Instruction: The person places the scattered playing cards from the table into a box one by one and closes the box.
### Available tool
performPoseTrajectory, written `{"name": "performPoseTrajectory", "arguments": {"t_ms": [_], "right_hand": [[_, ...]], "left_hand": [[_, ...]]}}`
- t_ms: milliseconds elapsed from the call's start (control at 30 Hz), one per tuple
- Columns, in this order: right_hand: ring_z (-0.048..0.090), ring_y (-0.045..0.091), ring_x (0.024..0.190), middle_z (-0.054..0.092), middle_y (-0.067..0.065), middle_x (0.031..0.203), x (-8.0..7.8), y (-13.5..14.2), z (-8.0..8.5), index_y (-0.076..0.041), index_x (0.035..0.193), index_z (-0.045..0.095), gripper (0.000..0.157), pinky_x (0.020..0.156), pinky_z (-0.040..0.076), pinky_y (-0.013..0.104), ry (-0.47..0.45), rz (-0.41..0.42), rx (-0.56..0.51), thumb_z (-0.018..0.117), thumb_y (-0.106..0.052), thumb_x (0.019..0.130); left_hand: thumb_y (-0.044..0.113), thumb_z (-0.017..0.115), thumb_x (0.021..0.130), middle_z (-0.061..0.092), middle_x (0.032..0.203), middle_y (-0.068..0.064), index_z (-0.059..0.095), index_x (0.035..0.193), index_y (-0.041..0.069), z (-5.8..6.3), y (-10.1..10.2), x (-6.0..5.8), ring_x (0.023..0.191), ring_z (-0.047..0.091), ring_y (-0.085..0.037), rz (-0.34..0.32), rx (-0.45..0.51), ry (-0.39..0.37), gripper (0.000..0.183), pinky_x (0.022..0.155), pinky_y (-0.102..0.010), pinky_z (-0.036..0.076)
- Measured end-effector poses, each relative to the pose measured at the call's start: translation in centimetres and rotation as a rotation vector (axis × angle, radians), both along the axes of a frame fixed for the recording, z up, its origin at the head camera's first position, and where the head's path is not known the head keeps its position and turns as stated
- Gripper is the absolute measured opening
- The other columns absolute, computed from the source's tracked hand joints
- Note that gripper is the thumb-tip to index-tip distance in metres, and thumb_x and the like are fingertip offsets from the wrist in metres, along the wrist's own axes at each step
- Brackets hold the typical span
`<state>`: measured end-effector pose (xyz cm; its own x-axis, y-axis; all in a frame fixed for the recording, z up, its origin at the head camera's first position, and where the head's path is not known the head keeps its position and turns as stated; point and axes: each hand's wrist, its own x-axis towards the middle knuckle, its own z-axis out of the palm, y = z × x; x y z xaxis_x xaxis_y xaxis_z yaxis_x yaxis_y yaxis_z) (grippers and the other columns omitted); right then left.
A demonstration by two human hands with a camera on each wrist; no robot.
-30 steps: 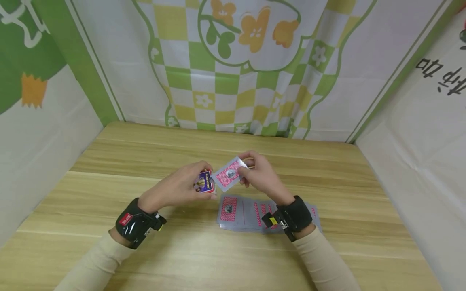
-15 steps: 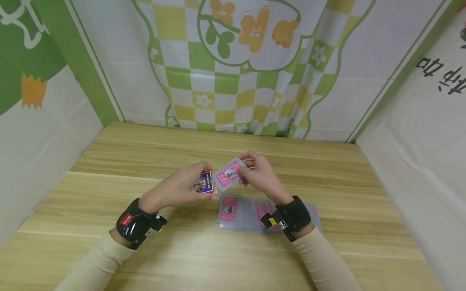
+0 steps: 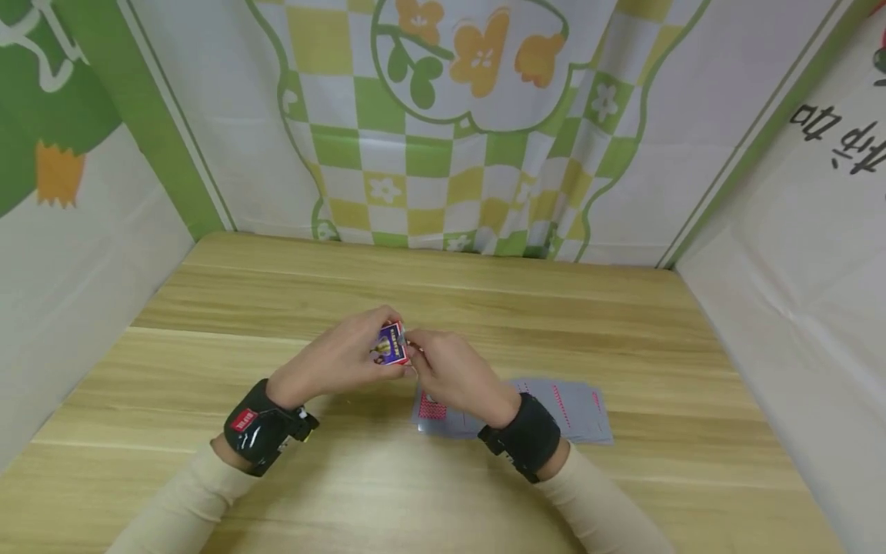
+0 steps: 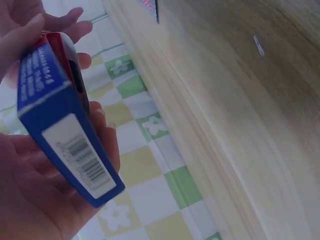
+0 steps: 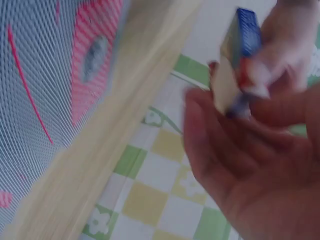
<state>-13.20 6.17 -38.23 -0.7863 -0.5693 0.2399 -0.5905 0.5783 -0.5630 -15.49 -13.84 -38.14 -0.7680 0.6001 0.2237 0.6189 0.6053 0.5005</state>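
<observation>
My left hand [image 3: 342,355] holds a small blue and red playing-card box [image 3: 391,345] above the table, its fingers wrapped round the sides. In the left wrist view the box [image 4: 75,145] shows a barcode on one narrow end and red at the other end. My right hand [image 3: 457,373] has come up to the red end, thumb and fingertips curled at it. The right wrist view, blurred, has a pale flap [image 5: 223,89] of the box between those fingers. A spread of playing cards [image 3: 581,412], backs up, lies under the right wrist, partly hidden by it.
A wooden table [image 3: 332,485] carries everything. White cloth walls stand on both sides, and a green and yellow checked curtain [image 3: 429,161] hangs behind the table's far edge. A tiny pale sliver [image 4: 258,45] lies on the wood.
My right hand has moved left and nearer from beside the box to its end. The red-backed card it was pinching no longer shows there. The left hand and box have barely moved.
</observation>
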Motion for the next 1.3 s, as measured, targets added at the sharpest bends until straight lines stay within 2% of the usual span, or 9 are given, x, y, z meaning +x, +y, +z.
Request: {"name": "performPoseTrajectory", "arguments": {"t_ms": [100, 233, 400, 567, 700, 800, 967, 1133, 1300], "right_hand": [[0.051, 0.007, 0.060, 0.060, 0.001, 0.080, -0.7, 0.8, 0.1, -0.006, 0.110, 0.061, 0.017, 0.052, 0.044, 0.023, -0.028, 0.048, 0.080, 0.050, -0.012, 0.098], [0.056, 0.009, 0.071, 0.064, 0.003, 0.089, -1.7, 2.5, -0.3, -0.004, 0.103, 0.064, 0.023, 0.062, 0.050, 0.029, -0.103, -0.010, 0.259, 0.063, -0.023, 0.091], [0.051, 0.015, 0.073, 0.056, 0.003, 0.088, -1.9, 3.4, -1.2, -0.008, 0.097, 0.060, 0.053, 0.060, 0.048, 0.031, -0.194, -0.044, 0.538, 0.076, -0.051, 0.071], [0.045, 0.021, 0.081, 0.043, 0.007, 0.094, -1.9, 3.3, -2.1, -0.010, 0.089, 0.056, 0.061, 0.061, 0.047, 0.033, -0.161, -0.096, 0.596, 0.080, -0.058, 0.059], [0.042, 0.021, 0.078, 0.041, 0.007, 0.090, -2.2, 3.7, -1.9, -0.010, 0.082, 0.053, 0.049, 0.058, 0.044, 0.032, -0.124, -0.087, 0.502, 0.080, -0.048, 0.067], [0.042, 0.017, 0.068, 0.044, 0.005, 0.079, -2.6, 4.3, -1.0, -0.010, 0.076, 0.050, 0.030, 0.053, 0.038, 0.028, -0.135, 0.001, 0.351, 0.073, -0.029, 0.082], [0.049, 0.015, 0.053, 0.054, 0.008, 0.065, -3.0, 5.7, 1.0, -0.005, 0.083, 0.055, 0.012, 0.047, 0.038, 0.025, -0.286, 0.135, 0.043, 0.053, -0.006, 0.095], [0.052, 0.026, 0.053, 0.060, 0.019, 0.077, -2.9, 6.1, 2.2, 0.000, 0.109, 0.055, 0.014, 0.045, 0.039, 0.025, -0.387, 0.016, -0.249, 0.046, -0.003, 0.099], [0.052, 0.026, 0.053, 0.062, 0.018, 0.081, -3.0, 5.4, 1.9, -0.001, 0.117, 0.052, 0.019, 0.045, 0.040, 0.024, -0.389, -0.101, -0.364, 0.047, -0.005, 0.099]], "left_hand": [[0.050, 0.076, 0.072, 0.056, 0.086, 0.003, 0.051, 0.112, 0.011, 0.0, -0.1, -0.1, 0.070, 0.054, -0.009, 0.038, -0.012, -0.003, 0.061, 0.054, -0.027, 0.049], [0.058, 0.072, 0.072, 0.056, 0.084, 0.004, 0.050, 0.114, 0.013, 0.1, -0.1, -0.1, 0.069, 0.053, -0.009, 0.065, -0.043, -0.020, 0.065, 0.054, -0.028, 0.048], [0.053, 0.074, 0.072, 0.055, 0.085, 0.004, 0.051, 0.115, 0.013, 0.0, 0.0, -0.1, 0.070, 0.054, -0.011, 0.073, -0.060, -0.033, 0.063, 0.054, -0.028, 0.048], [0.052, 0.074, 0.073, 0.055, 0.084, 0.004, 0.050, 0.114, 0.015, 0.1, 0.1, -0.1, 0.069, 0.054, -0.011, 0.085, -0.056, -0.041, 0.061, 0.053, -0.028, 0.048], [0.061, 0.070, 0.071, 0.055, 0.084, 0.005, 0.050, 0.115, 0.015, 0.2, 0.0, -0.1, 0.069, 0.053, -0.009, 0.084, -0.062, -0.034, 0.066, 0.053, -0.028, 0.048], [0.061, 0.070, 0.072, 0.056, 0.085, 0.005, 0.050, 0.115, 0.014, 0.2, -0.1, -0.1, 0.070, 0.053, -0.008, 0.074, -0.069, -0.019, 0.067, 0.055, -0.027, 0.048], [0.056, 0.073, 0.072, 0.056, 0.085, 0.006, 0.050, 0.114, 0.014, 0.2, -0.1, -0.1, 0.070, 0.054, -0.008, 0.065, -0.059, -0.025, 0.064, 0.056, -0.028, 0.049], [0.055, 0.074, 0.071, 0.057, 0.087, 0.005, 0.051, 0.116, 0.011, 0.0, -0.2, -0.2, 0.072, 0.055, -0.008, 0.066, -0.048, -0.035, 0.067, 0.058, -0.027, 0.050], [0.046, 0.079, 0.071, 0.057, 0.088, 0.005, 0.051, 0.115, 0.011, -0.1, -0.1, 0.0, 0.072, 0.055, -0.008, 0.058, -0.023, -0.040, 0.062, 0.057, -0.027, 0.050]]}}
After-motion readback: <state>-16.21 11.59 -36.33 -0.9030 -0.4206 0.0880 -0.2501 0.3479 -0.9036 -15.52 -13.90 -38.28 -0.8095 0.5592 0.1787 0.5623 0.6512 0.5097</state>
